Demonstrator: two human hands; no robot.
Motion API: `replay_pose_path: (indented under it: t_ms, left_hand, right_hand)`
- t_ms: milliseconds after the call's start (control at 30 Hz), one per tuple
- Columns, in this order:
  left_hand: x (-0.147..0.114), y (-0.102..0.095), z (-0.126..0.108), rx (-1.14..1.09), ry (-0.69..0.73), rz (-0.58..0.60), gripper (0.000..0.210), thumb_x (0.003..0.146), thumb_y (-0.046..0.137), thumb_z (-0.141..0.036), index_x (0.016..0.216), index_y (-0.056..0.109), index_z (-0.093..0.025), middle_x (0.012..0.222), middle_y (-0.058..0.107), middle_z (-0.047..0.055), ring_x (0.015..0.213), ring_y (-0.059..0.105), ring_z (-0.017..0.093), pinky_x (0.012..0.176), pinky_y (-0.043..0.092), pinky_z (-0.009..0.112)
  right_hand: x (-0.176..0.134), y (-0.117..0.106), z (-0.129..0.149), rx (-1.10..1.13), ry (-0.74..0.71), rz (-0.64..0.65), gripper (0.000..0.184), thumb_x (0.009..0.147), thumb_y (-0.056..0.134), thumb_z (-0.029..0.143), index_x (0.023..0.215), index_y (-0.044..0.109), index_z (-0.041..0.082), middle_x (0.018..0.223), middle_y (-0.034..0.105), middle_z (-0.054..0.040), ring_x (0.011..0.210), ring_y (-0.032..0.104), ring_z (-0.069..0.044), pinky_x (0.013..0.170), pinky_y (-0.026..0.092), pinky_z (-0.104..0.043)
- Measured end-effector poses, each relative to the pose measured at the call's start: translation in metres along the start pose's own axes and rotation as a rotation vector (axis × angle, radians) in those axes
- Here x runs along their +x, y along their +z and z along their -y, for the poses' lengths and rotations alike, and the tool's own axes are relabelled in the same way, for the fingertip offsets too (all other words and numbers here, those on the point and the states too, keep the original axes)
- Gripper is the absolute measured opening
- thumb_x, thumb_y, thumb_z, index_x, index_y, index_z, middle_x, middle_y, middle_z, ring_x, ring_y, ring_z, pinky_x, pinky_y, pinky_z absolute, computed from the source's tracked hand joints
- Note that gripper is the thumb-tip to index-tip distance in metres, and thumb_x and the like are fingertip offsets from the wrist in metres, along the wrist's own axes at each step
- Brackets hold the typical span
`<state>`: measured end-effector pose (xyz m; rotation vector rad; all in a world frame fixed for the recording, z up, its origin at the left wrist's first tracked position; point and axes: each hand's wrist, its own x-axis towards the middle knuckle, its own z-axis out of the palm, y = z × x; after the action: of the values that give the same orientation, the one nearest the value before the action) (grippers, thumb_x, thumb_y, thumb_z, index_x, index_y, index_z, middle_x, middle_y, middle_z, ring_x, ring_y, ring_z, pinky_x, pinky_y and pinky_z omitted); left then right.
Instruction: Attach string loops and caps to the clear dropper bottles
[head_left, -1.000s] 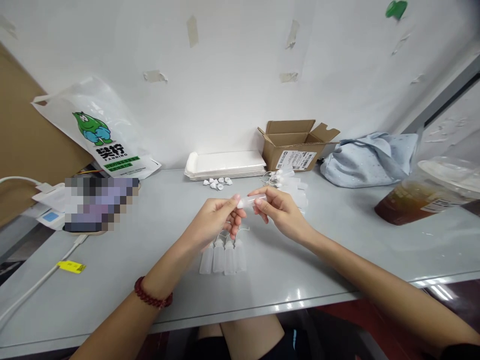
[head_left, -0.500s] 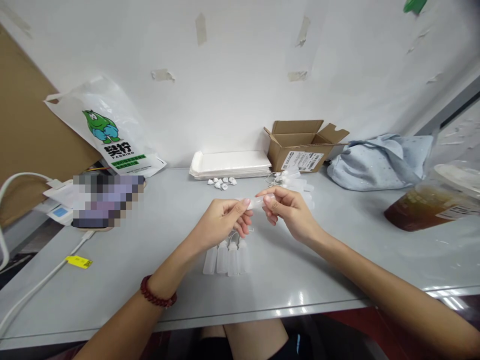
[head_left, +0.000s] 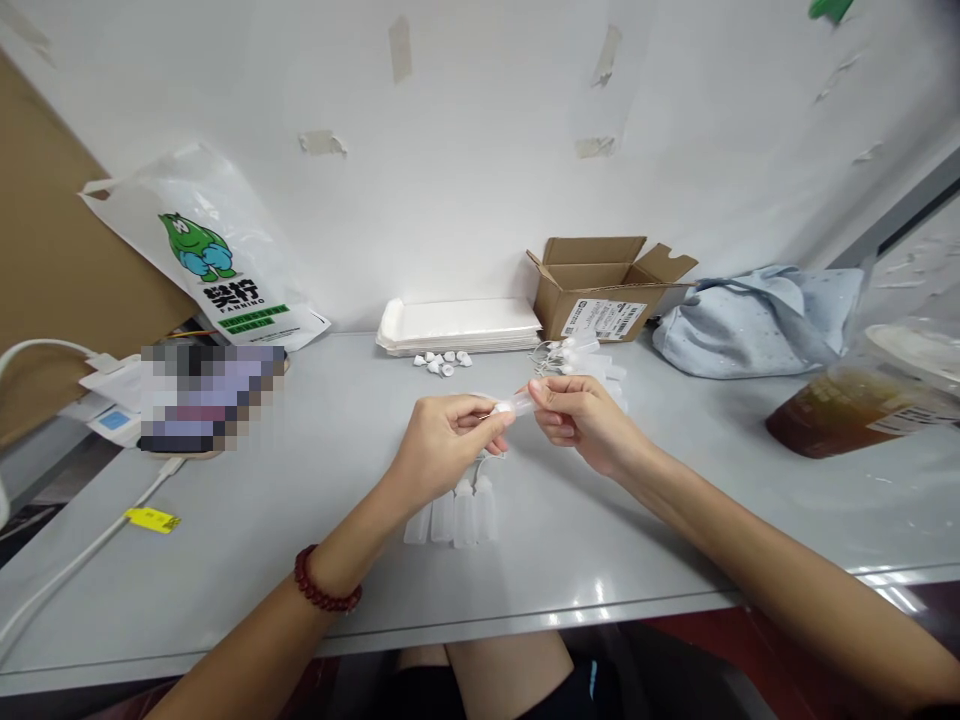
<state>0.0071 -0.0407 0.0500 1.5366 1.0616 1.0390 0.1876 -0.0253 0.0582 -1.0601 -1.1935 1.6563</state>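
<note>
Between my two hands, above the middle of the table, is a small translucent plastic bottle (head_left: 520,403), lying nearly level. My left hand (head_left: 454,435) is closed on its white capped end, and fingers partly hide that end. The other end is pinched between thumb and forefinger of my right hand (head_left: 574,415). Below my left hand several similar bottles (head_left: 465,515) lie side by side, with thin white loops at their tops. More bottles (head_left: 589,360) with loops lie in a heap behind my right hand. Several small white caps (head_left: 442,362) sit farther back.
A stack of white trays (head_left: 457,325) and an open cardboard box (head_left: 600,290) stand against the wall. On the right are a blue cloth bag (head_left: 750,325) and a drink cup (head_left: 832,415). A phone (head_left: 225,400), a cable (head_left: 82,560) and a plastic bag (head_left: 210,250) occupy the left.
My left hand has turned and shifted slightly, its fingers now covering more of the bottle's capped end. My right thumb and forefinger have moved along the bottle. The view has shifted a little.
</note>
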Motion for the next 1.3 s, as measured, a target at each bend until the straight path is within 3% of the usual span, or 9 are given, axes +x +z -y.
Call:
replay_pose_path:
  t_ms: [100, 267, 367, 500, 633, 700, 900, 1200, 1300]
  left_hand:
    - [0.001, -0.001, 0.000, 0.002, -0.035, 0.052, 0.018, 0.080, 0.067, -0.031, 0.080, 0.068, -0.013, 0.064, 0.067, 0.001, 0.059, 0.066, 0.012, 0.059, 0.054, 0.021]
    - [0.002, -0.007, -0.005, -0.041, -0.207, 0.214, 0.032, 0.084, 0.060, -0.042, 0.068, 0.057, -0.014, 0.055, 0.060, -0.001, 0.046, 0.058, 0.010, 0.046, 0.048, 0.020]
    - [0.004, -0.010, -0.006, 0.007, -0.233, 0.230, 0.033, 0.083, 0.059, -0.045, 0.069, 0.056, -0.015, 0.053, 0.058, -0.002, 0.042, 0.053, 0.009, 0.041, 0.042, 0.020]
    - [0.010, -0.021, 0.006, 0.189, -0.129, 0.054, 0.031, 0.083, 0.056, -0.045, 0.071, 0.058, -0.016, 0.058, 0.058, -0.001, 0.047, 0.054, 0.011, 0.044, 0.041, 0.022]
    - [0.025, -0.041, 0.026, 0.598, 0.115, -0.246, 0.019, 0.084, 0.051, -0.030, 0.075, 0.062, -0.017, 0.071, 0.065, 0.002, 0.066, 0.061, 0.016, 0.064, 0.048, 0.027]
    - [0.035, -0.050, 0.037, 0.687, 0.206, -0.274, 0.016, 0.082, 0.049, -0.023, 0.083, 0.064, -0.017, 0.086, 0.067, 0.005, 0.077, 0.062, 0.018, 0.069, 0.050, 0.028]
    - [0.059, -0.059, 0.059, 0.844, 0.337, -0.153, 0.031, 0.080, 0.043, -0.013, 0.097, 0.068, -0.016, 0.110, 0.065, 0.010, 0.095, 0.062, 0.023, 0.086, 0.050, 0.039]
    - [0.059, -0.066, 0.061, 0.861, 0.314, -0.041, 0.036, 0.084, 0.039, -0.013, 0.102, 0.070, -0.017, 0.118, 0.066, 0.009, 0.110, 0.060, 0.023, 0.098, 0.046, 0.041]
    - [0.060, -0.067, 0.063, 0.856, 0.314, -0.033, 0.038, 0.083, 0.038, -0.011, 0.105, 0.069, -0.016, 0.117, 0.066, 0.009, 0.109, 0.060, 0.022, 0.098, 0.046, 0.040]
  right_hand:
    - [0.000, 0.000, 0.000, -0.028, -0.030, 0.023, 0.040, 0.069, 0.074, 0.050, 0.067, 0.054, 0.015, 0.048, 0.032, 0.0092, 0.042, 0.022, -0.003, 0.043, 0.014, -0.023]
    - [-0.001, 0.004, -0.008, -0.174, -0.162, 0.018, 0.041, 0.073, 0.068, 0.054, 0.068, 0.057, 0.015, 0.046, 0.038, 0.0071, 0.042, 0.030, -0.006, 0.041, 0.021, -0.024]
    - [-0.001, 0.005, -0.011, -0.303, -0.218, -0.013, 0.041, 0.077, 0.063, 0.056, 0.075, 0.060, 0.014, 0.048, 0.041, 0.0060, 0.043, 0.034, -0.008, 0.042, 0.025, -0.024]
    - [0.005, -0.011, -0.002, -0.597, -0.457, -0.164, 0.038, 0.082, 0.058, 0.051, 0.089, 0.066, 0.014, 0.054, 0.047, 0.0039, 0.048, 0.041, -0.009, 0.047, 0.031, -0.024]
    - [0.023, -0.052, 0.013, -0.746, -0.674, -0.437, 0.037, 0.086, 0.054, 0.048, 0.099, 0.068, 0.016, 0.068, 0.061, -0.0022, 0.059, 0.053, -0.014, 0.054, 0.039, -0.026]
    - [0.032, -0.075, 0.018, -0.792, -0.672, -0.505, 0.039, 0.089, 0.049, 0.047, 0.102, 0.069, 0.017, 0.077, 0.067, -0.0057, 0.067, 0.059, -0.017, 0.058, 0.043, -0.028]
    - [0.049, -0.118, 0.018, -0.958, -0.589, -0.570, 0.032, 0.085, 0.053, 0.039, 0.096, 0.071, 0.015, 0.090, 0.073, -0.0103, 0.080, 0.064, -0.023, 0.071, 0.047, -0.034]
    - [0.052, -0.124, 0.015, -1.062, -0.496, -0.508, 0.026, 0.079, 0.057, 0.033, 0.092, 0.071, 0.015, 0.094, 0.073, -0.0098, 0.082, 0.064, -0.022, 0.078, 0.047, -0.037]
    - [0.046, -0.123, 0.021, -1.062, -0.448, -0.426, 0.026, 0.078, 0.058, 0.035, 0.088, 0.072, 0.015, 0.091, 0.072, -0.0088, 0.083, 0.063, -0.022, 0.077, 0.046, -0.036]
